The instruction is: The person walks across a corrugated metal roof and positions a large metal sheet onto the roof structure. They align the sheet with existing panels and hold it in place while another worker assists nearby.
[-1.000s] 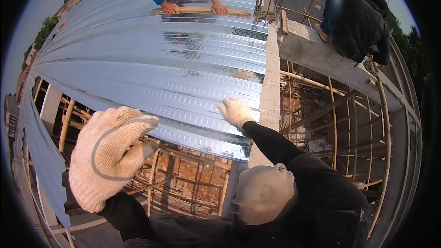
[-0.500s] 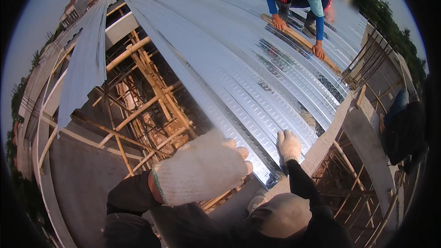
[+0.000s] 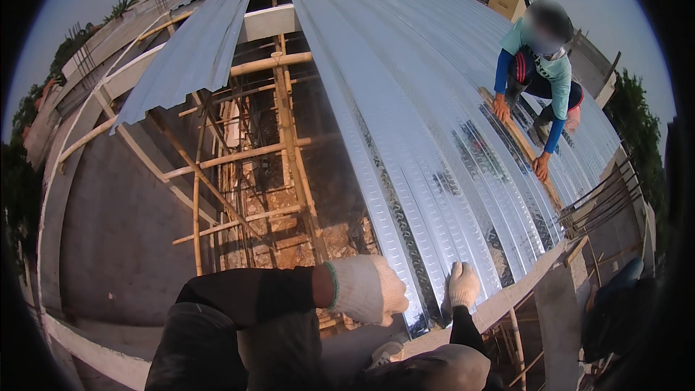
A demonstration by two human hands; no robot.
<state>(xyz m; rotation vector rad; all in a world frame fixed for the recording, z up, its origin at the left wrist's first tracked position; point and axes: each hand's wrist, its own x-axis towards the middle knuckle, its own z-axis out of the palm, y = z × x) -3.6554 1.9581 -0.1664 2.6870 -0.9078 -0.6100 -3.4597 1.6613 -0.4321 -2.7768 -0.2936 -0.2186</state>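
Note:
My left hand (image 3: 371, 290), in a white knit glove, is closed beside the left edge of a shiny ribbed metal decking sheet (image 3: 416, 242). Its fingers curl inward, and whatever they may hold is hidden. Further right, my right hand (image 3: 463, 286), also gloved, rests on the sheet near its front end, fingers bent over a raised rib. Across the decking at the right, another person (image 3: 539, 72) crouches with both bare hands on a long wooden plank (image 3: 521, 145) laid over the ribs.
Left of the sheet gapes an opening with bamboo scaffolding (image 3: 286, 137) and rubble far below. Another decking sheet (image 3: 192, 61) lies beyond its left side. A concrete beam (image 3: 499, 286) runs under the sheets' front ends; rebar (image 3: 604, 185) sticks out at the right.
My left hand has gone down and away, toward the sheet's edge. My right hand stays on the sheet. The view has turned left, and the crouching person's head has come into view.

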